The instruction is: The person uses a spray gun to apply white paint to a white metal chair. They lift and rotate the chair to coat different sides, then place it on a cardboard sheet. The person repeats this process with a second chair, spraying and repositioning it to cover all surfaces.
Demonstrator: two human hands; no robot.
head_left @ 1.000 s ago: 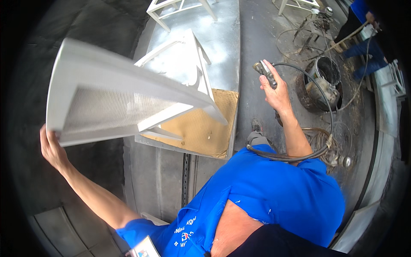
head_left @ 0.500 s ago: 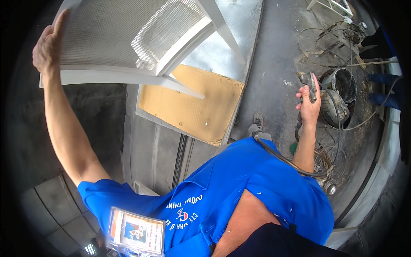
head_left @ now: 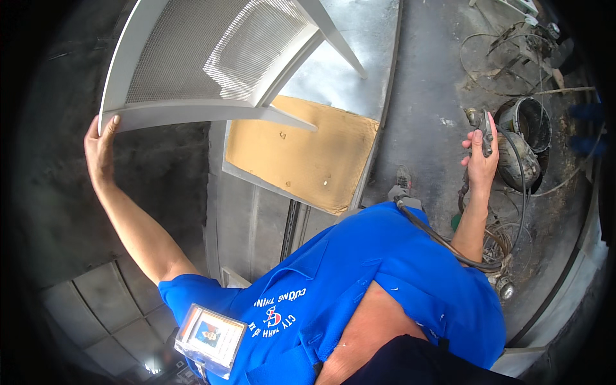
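A white chair-like frame with a woven mesh panel and tapering legs fills the upper left. My left hand grips its lower left corner, thumb on the near face and fingers mostly behind. Out to the right, my right hand is wrapped round a metal spray gun with hoses attached. The gun is held well apart from the frame. Under the frame's legs lies a sheet of brown cardboard on a metal-topped platform. The frame's top runs out of view.
Paint-stained buckets stand on the grey floor at the right. A dark hose crosses my waist toward coiled hoses. Farther back are a tangle of cables and metal parts. Another person's blue clothing shows at the right rim.
My left hand has shifted from the frame's side edge down to its lower corner, and the frame has turned. The spray gun stays in my right hand; the whole view has shifted slightly.
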